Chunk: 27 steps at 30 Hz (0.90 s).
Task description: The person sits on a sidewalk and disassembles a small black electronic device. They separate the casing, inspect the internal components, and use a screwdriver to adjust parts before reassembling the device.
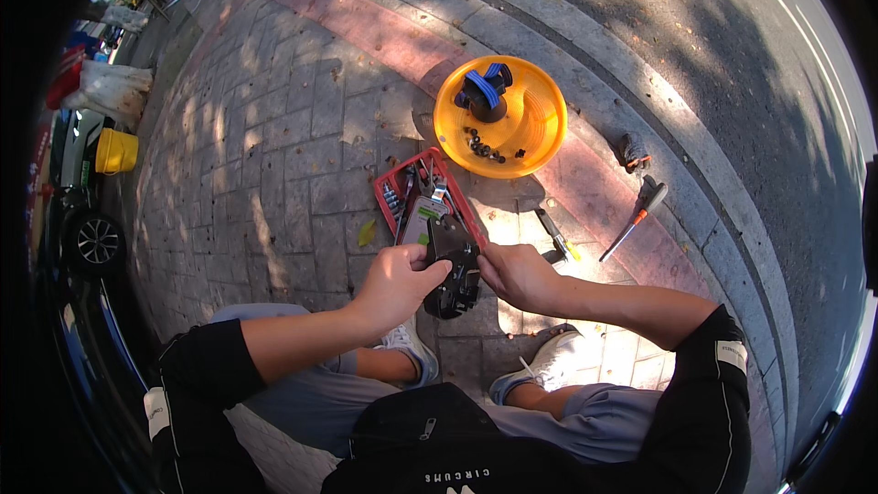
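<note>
Black part (453, 267), a dark mechanical assembly, sits between both hands, in front of the person's knees and above the paving. Its long axis runs roughly away from the person: the upper end points toward the red tray (391, 185), the lower end hangs toward the shoes.

Left hand (395, 282): fingers curled closed around the part's left flank and upper edge, thumb on top. This hand carries the part.

Right hand (517, 273): fingers bent and drawn together, tips touching the part's right upper edge. Whether they pinch a small fastener or only press on the housing cannot be told; the contact spot is hidden by the fingers.

Both hands are in contact, so neither is nearer. The part lies to the right of the left palm and to the left of the right fingertips.

Surroundings:
- Red tray, holding sockets and bits, just beyond the part, partly hidden by it.
- Yellow bowl (540, 128) beyond the tray, with a black and blue component and loose dark fasteners in it.
- Screwdriver (631, 224) with orange shaft on the kerb, well apart, to the right.
- Small hand tool (554, 234) on the paving, near the right hand.
</note>
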Motion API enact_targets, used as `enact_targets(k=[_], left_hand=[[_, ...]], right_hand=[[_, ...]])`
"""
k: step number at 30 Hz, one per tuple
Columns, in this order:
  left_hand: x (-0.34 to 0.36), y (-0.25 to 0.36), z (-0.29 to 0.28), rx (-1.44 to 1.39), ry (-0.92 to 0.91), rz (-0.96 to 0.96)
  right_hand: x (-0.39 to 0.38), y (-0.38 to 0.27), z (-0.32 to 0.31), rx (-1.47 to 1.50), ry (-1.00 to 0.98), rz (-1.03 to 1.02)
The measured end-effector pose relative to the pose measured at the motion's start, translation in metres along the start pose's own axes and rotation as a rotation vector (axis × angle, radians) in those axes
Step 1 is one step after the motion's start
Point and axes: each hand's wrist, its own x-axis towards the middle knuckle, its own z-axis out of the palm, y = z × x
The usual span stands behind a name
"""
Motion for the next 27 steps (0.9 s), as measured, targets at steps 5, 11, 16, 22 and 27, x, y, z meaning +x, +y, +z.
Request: enact_targets(k=[5,11,16,22,27], left_hand=[[-0.003,0.002,0.002,0.027,0.014,-0.018],[-0.004,0.007,0.003,0.036,0.043,0.024],[0.007,0.021,-0.002,-0.094,0.066,0.059],[0.008,0.044,-0.011,-0.345,-0.092,0.173],[0.012,0.053,-0.019,-0.567,-0.287,0.172]], right_hand=[[-0.004,-0.002,0.005,0.046,0.098,-0.112],[-0.001,-0.011,0.007,0.159,0.072,0.083],[0.015,-0.016,-0.018,0.562,0.066,0.206],[0.027,-0.037,-0.061,0.681,0.121,0.148],[0.033,-0.059,-0.069,0.757,0.167,0.101]])
